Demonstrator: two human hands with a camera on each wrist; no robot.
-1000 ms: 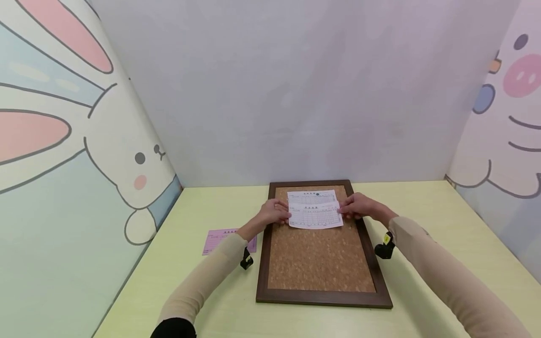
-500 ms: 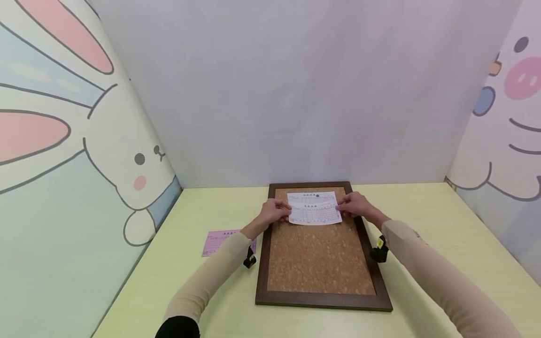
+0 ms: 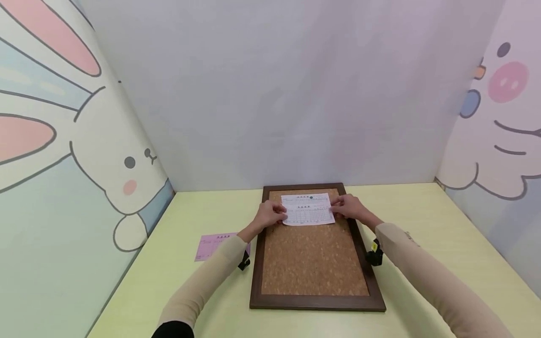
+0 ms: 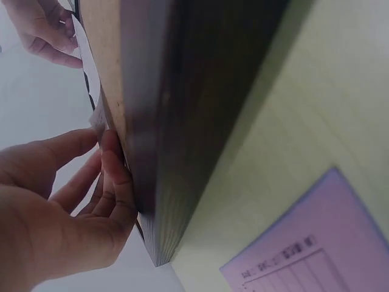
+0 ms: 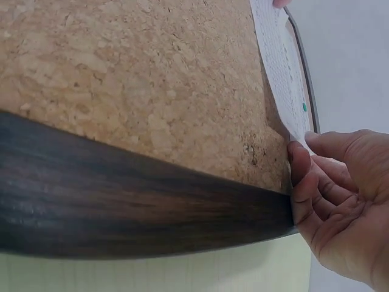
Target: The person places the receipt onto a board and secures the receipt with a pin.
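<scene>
A brown-framed cork board [image 3: 314, 263] lies on the table. Near its far end is a white printed form [image 3: 291, 200] with a small round green spot [image 3: 311, 197] at its top. A second white form [image 3: 308, 217] overlaps the lower part of the first. My left hand [image 3: 269, 214] pinches this second form at its left edge, thumb above and fingers below. At the opposite edge my right hand [image 3: 350, 206] pinches it too. In the right wrist view the form's near edge [image 5: 276, 91] bows slightly above the cork.
A pink printed form [image 3: 210, 245] lies on the pale table [image 3: 220, 300] left of the board, partly hidden by the left forearm. A grey wall [image 3: 270, 117] stands behind, with painted side walls to the left and right.
Both hands have moved the second white form slightly toward the board's far end, so it covers more of the first form. The head view has shifted a little.
</scene>
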